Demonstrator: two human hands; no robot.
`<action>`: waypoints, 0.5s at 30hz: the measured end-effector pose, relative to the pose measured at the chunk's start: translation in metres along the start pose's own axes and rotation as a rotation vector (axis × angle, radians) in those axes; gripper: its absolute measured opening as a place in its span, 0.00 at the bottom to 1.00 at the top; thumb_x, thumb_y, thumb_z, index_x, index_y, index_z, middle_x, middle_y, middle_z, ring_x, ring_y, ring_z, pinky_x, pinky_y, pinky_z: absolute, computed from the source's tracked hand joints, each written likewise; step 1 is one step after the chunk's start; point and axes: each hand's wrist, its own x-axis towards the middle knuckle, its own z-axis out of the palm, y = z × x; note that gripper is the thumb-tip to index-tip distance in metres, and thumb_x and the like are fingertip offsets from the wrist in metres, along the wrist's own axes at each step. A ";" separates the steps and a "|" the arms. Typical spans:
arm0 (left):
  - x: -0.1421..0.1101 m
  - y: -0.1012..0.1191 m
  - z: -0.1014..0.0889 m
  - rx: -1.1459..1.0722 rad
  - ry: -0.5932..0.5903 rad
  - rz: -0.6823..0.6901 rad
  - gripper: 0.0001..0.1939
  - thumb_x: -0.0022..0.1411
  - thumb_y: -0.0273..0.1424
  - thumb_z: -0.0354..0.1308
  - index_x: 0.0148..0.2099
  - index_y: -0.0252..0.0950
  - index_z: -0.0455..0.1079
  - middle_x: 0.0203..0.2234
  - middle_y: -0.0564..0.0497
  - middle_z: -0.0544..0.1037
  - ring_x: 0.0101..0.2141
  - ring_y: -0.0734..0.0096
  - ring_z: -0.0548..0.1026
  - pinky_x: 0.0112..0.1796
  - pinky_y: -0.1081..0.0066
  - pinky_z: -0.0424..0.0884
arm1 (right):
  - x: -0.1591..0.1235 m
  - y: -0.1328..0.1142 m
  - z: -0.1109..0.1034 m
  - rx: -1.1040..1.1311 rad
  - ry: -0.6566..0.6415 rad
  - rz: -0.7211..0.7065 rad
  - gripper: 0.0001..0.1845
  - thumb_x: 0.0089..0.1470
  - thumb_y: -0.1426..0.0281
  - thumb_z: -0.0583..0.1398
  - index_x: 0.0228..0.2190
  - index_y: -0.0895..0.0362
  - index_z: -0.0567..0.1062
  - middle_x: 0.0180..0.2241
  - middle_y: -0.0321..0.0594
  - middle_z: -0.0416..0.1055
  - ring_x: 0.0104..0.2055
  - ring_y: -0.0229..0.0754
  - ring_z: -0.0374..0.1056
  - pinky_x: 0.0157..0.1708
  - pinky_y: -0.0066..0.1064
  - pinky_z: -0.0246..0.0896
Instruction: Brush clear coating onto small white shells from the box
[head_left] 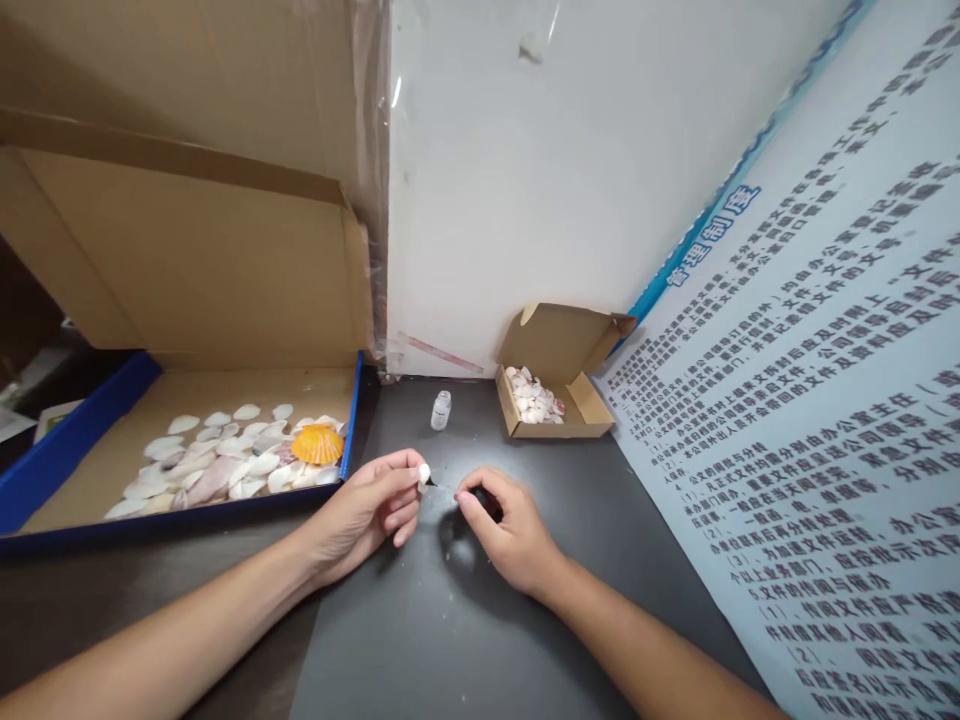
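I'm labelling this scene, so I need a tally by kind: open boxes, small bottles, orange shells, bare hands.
Open boxes: 2 (large box, small box)
Small bottle: 1
Orange shell: 1
Bare hands: 2 (left hand, right hand)
Total: 6

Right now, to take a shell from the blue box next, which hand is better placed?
Probably the left hand: it is beside the blue box, while the right hand is farther off. Neither is free: the left pinches a white piece, the right a thin stick.
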 end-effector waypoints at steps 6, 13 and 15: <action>0.000 0.002 0.002 0.025 -0.017 -0.022 0.12 0.56 0.35 0.67 0.32 0.34 0.68 0.15 0.63 0.56 0.16 0.83 0.51 0.16 0.80 0.63 | 0.001 0.000 -0.006 -0.123 0.057 -0.083 0.07 0.58 0.71 0.56 0.29 0.56 0.72 0.25 0.34 0.65 0.25 0.35 0.60 0.27 0.26 0.54; 0.000 0.001 0.003 0.046 -0.036 -0.034 0.12 0.56 0.36 0.67 0.32 0.35 0.67 0.15 0.63 0.56 0.15 0.82 0.52 0.17 0.79 0.64 | -0.005 -0.014 -0.016 -0.218 0.043 -0.032 0.06 0.58 0.70 0.56 0.30 0.55 0.72 0.24 0.33 0.66 0.24 0.35 0.59 0.27 0.27 0.53; 0.000 0.000 0.002 0.048 -0.041 -0.030 0.12 0.56 0.36 0.67 0.32 0.35 0.68 0.15 0.63 0.56 0.16 0.82 0.53 0.17 0.79 0.64 | -0.009 -0.016 -0.013 -0.203 -0.001 -0.027 0.06 0.59 0.70 0.56 0.31 0.55 0.72 0.25 0.33 0.66 0.24 0.34 0.59 0.27 0.27 0.53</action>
